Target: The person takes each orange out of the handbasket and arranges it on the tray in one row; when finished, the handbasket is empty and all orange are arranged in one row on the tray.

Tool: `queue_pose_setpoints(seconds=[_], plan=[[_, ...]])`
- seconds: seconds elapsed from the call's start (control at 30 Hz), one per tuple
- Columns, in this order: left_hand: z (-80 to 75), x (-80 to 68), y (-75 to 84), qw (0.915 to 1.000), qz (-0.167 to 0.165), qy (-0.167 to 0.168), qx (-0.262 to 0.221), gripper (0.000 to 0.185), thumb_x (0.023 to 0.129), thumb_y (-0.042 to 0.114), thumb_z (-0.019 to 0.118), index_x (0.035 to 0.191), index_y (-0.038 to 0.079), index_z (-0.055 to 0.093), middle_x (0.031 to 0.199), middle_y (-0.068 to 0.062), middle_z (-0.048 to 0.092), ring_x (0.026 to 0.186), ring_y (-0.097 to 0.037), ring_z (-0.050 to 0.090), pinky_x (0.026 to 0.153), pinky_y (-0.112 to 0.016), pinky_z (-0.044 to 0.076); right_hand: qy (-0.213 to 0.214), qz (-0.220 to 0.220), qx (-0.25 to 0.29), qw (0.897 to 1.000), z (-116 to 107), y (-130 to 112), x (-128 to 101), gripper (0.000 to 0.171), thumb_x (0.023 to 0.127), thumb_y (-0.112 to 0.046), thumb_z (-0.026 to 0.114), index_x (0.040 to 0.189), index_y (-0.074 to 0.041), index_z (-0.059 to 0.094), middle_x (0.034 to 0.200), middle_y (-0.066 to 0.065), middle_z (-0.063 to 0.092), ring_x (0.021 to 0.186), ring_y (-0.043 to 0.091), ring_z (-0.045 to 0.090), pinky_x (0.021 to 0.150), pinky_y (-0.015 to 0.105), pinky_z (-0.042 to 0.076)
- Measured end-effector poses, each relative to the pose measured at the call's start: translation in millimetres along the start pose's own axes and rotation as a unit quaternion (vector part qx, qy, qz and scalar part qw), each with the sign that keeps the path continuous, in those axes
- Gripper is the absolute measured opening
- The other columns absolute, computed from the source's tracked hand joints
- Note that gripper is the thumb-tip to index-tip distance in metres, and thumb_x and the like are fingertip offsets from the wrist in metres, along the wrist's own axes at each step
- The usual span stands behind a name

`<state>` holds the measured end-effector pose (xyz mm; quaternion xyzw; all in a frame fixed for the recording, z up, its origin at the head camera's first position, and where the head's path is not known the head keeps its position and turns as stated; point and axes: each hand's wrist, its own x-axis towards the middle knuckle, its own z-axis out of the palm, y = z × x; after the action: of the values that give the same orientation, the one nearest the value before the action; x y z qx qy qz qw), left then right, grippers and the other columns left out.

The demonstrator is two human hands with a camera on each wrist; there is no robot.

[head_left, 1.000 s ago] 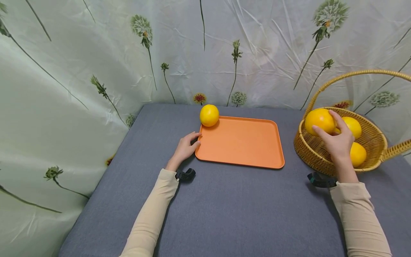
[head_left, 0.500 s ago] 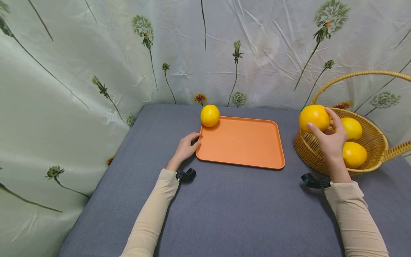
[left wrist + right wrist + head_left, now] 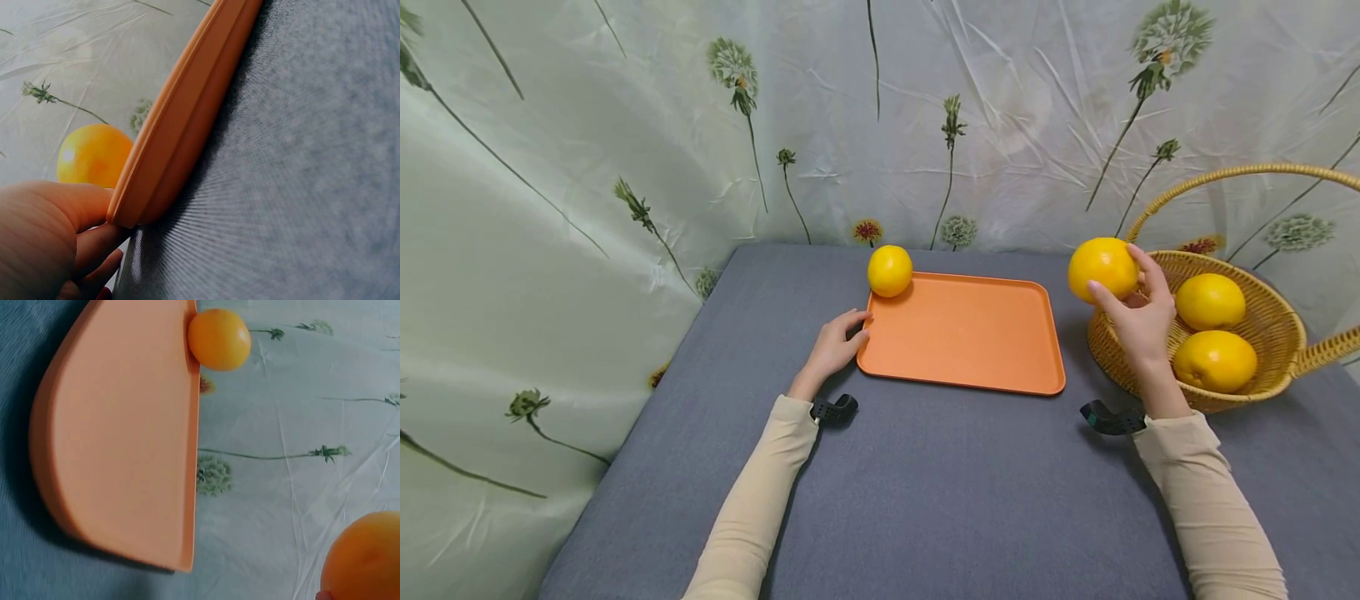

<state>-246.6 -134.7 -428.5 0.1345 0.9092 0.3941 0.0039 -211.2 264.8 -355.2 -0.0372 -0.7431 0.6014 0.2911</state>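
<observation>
My right hand [image 3: 1138,321] grips a yellow-orange fruit [image 3: 1102,268] and holds it in the air over the left rim of the wicker basket [image 3: 1277,379]; the same fruit [image 3: 365,559] shows at the lower right of the right wrist view. My left hand [image 3: 835,343] rests on the grey cloth with its fingers against the left edge of the orange tray [image 3: 962,333], as the left wrist view shows at the tray's rim [image 3: 181,125]. Another fruit [image 3: 890,270] sits at the tray's far left corner, seen too in the wrist views [image 3: 94,155] [image 3: 219,339].
Two more fruits [image 3: 1209,301] [image 3: 1214,361] lie in the basket, whose arched handle [image 3: 1247,173] rises above it. A flower-printed sheet [image 3: 625,125] hangs close behind and to the left of the grey table [image 3: 955,492].
My right hand has lifted the fruit out of the basket and carried it left toward the tray. The left hand and the fruit at the tray's corner have stayed put.
</observation>
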Motion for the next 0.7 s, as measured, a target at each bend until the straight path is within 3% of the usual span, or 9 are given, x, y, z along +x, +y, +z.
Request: queue_pose_setpoints(seconds=[0.23, 0.43, 0.7], plan=[[0.6, 1.0, -1.6, 1.0000, 0.005, 0.003, 0.001, 0.041, 0.093, 0.015, 0.052, 0.133, 0.005, 0.052, 0.140, -0.015, 0.050, 0.140, -0.031, 0.035, 0.116, -0.047, 0.027, -0.003, -0.020, 0.009, 1.000, 17, -2, -3, 0.060, 0.077, -0.004, 0.071, 0.132, -0.019, 0.054, 0.105, -0.013, 0.053, 0.072, -0.004, 0.059, 0.063, 0.005, 0.048], [2.0, 1.6, -3.9, 0.9998, 0.016, 0.013, 0.003, 0.040, 0.092, 0.015, 0.053, 0.131, 0.004, 0.054, 0.138, -0.015, 0.052, 0.139, -0.030, 0.037, 0.116, -0.045, 0.029, -0.028, -0.004, 0.056, 0.998, 31, 1, -2, 0.062, 0.076, 0.000, 0.071, 0.133, -0.016, 0.054, 0.106, -0.009, 0.053, 0.078, 0.001, 0.060, 0.067, 0.006, 0.050], [2.0, 2.0, -4.7, 0.9998, 0.018, 0.013, -0.003, 0.040, 0.093, 0.014, 0.053, 0.131, 0.005, 0.054, 0.138, -0.015, 0.052, 0.139, -0.030, 0.037, 0.116, -0.046, 0.029, -0.051, 0.015, 0.022, 0.998, 43, 3, 0, 0.060, 0.080, -0.008, 0.070, 0.135, -0.022, 0.051, 0.111, -0.014, 0.050, 0.084, -0.001, 0.057, 0.068, 0.007, 0.048]])
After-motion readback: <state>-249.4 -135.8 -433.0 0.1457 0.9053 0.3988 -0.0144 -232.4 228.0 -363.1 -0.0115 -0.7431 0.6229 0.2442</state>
